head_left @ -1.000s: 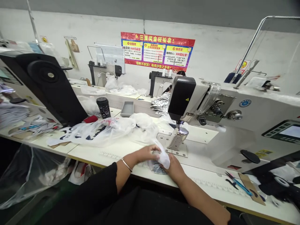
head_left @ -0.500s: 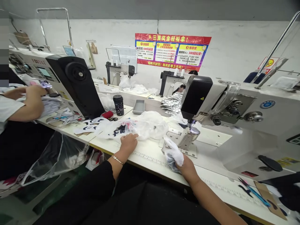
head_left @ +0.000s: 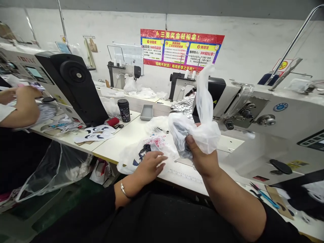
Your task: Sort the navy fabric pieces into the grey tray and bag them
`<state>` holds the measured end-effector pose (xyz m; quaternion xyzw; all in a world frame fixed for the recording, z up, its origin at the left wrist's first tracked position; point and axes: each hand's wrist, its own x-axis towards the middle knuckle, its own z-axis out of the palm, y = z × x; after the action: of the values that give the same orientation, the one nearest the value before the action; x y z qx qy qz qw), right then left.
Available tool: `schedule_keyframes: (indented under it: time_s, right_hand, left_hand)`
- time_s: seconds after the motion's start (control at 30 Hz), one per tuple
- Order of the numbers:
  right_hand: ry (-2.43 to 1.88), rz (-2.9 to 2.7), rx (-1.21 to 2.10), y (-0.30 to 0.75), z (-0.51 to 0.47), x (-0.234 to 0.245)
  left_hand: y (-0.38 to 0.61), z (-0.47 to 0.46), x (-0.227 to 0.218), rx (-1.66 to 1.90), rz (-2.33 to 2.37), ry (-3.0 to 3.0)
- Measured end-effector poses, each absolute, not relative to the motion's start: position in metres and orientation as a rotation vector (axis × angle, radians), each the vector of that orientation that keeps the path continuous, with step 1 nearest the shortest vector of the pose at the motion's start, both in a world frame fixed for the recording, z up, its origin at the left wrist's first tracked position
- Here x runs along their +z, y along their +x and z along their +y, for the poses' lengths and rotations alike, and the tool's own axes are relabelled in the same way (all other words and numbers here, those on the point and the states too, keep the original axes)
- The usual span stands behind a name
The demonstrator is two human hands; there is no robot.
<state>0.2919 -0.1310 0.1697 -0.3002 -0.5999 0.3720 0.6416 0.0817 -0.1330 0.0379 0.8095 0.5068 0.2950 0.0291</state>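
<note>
My right hand is raised above the white sewing table and grips a thin white plastic bag, whose top stands up in a long twist. Something dark shows through the bag, but I cannot tell what it is. My left hand lies with its fingers apart on a second translucent plastic bag. That bag has red print and black pieces inside. Behind my right hand stands the white industrial sewing machine, its needle area hidden by the raised bag.
At the left, a co-worker's hands work over a pile of white pieces. Printed pieces, a black cup, a grey tray and silver packets lie further along. Scissors rest at right. A clear bag hangs below the table.
My right hand has lifted the white bag off the table and up in front of the machine. My left hand has shifted toward the table's front edge, and the view has moved slightly.
</note>
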Motion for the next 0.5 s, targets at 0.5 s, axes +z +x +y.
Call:
schedule_keyframes:
  time_s: [0.5]
  right_hand:
    - [-0.628,-1.714,0.739,0.259,-0.113,0.145]
  left_hand:
    - [0.003,-0.155,0.07,1.236,1.769,1.143]
